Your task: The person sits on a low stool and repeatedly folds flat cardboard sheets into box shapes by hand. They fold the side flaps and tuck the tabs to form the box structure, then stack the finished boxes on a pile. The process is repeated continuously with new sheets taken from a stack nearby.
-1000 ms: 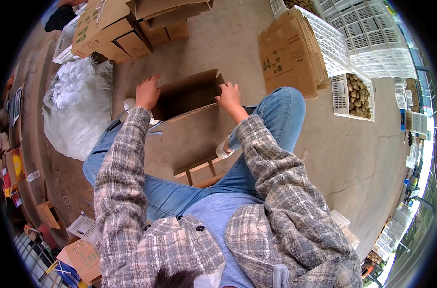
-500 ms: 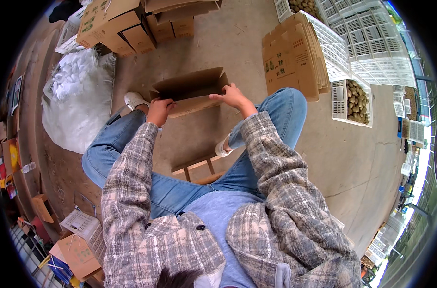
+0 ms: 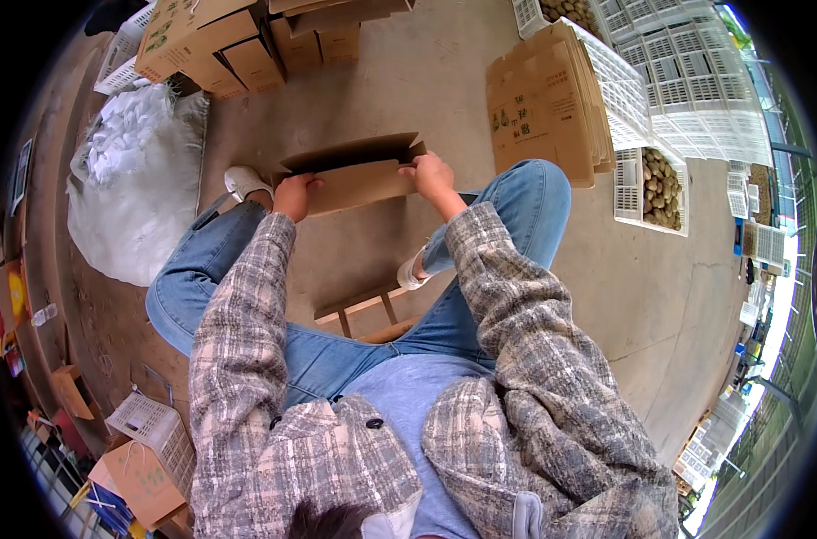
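Observation:
A brown cardboard box (image 3: 359, 189) stands between my feet, its long near panel facing me. Only a dark strip of its inside shows behind that panel's upper edge. My left hand (image 3: 293, 194) is closed on the near left corner, thumb along the top edge. At the right end, my right hand (image 3: 432, 181) pinches the same panel near its corner, fingers partly hidden behind the cardboard.
Flattened cartons (image 3: 538, 112) lean against white crates on the right, beside a crate of brown, potato-like produce (image 3: 662, 190). A bulging white sack (image 3: 139, 198) stands at left, with made-up cartons (image 3: 206, 45) behind. Below me is a wooden stool (image 3: 363, 314).
The box's near panel has swung up and inward, so less of the inside shows. My right hand has closed on its edge, and the left fingers have shifted along the corner.

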Available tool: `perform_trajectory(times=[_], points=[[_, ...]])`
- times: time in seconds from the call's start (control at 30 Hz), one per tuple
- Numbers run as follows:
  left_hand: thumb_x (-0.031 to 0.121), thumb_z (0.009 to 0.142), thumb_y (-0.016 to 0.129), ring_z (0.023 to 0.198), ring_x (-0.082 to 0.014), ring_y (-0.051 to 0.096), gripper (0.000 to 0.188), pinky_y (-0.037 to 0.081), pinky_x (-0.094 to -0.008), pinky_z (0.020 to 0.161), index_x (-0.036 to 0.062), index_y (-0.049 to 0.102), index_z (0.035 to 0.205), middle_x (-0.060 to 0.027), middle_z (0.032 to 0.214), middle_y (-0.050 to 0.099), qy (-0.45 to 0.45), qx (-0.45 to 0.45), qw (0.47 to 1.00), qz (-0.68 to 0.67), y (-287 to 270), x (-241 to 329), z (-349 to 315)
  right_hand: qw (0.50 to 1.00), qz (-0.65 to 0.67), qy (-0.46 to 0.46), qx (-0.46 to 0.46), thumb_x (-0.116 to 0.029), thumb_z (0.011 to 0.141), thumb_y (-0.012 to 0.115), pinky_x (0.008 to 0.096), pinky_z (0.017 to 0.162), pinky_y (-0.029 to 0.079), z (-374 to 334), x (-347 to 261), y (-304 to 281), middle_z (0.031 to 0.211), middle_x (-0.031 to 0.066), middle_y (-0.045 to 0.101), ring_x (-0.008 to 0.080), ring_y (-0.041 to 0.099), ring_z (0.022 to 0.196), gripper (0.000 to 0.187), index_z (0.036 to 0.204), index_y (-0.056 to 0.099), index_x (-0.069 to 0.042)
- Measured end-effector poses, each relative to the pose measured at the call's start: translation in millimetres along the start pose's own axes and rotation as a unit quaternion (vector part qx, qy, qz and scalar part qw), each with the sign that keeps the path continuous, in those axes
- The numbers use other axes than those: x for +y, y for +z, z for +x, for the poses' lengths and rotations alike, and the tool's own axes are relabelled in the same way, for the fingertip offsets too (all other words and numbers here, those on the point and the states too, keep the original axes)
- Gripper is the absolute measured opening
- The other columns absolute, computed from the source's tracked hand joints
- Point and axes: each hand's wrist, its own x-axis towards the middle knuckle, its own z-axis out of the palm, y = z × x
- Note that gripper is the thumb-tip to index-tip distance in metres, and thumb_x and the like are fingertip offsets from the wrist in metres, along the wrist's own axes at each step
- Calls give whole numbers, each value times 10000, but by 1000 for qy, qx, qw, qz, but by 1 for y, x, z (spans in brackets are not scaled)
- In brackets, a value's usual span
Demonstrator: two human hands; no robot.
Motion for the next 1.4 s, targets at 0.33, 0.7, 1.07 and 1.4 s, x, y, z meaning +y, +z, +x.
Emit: perform_trajectory(times=[0.33,0.7,1.07,1.4], points=[[332,928,635,923,-392,674,288,523,-487,839,84,742,1028,-208,967,705,-12,-12,1000,11,0,4,0,999,-11,27,24,-479,853,714,458,825,541,-3,-11,3,1069,150,655,349,665,1014,408,982,717,-93],[51,857,640,972,-319,629,170,516,-411,870,83,742,990,-109,937,695,130,47,990,-36,-27,24,-23,995,-13,-55,-79,-259,743,836,429,909,539,4,11,-20,1150,196,688,354,657,1082,411,1080,710,-61],[119,813,746,1244,-363,464,461,408,-446,1067,79,611,1252,-161,1326,521,101,228,968,-14,-135,79,4,975,201,-56,73,-143,915,625,354,711,561,6,-39,-33,830,180,745,237,740,760,237,1056,752,-1],[123,853,723,1044,-284,625,336,503,-381,928,28,637,1163,-137,1208,598,117,190,952,-209,-212,145,-65,908,409,-87,-30,-119,829,648,369,688,523,22,-243,70,791,156,684,235,669,740,121,830,674,-1]])
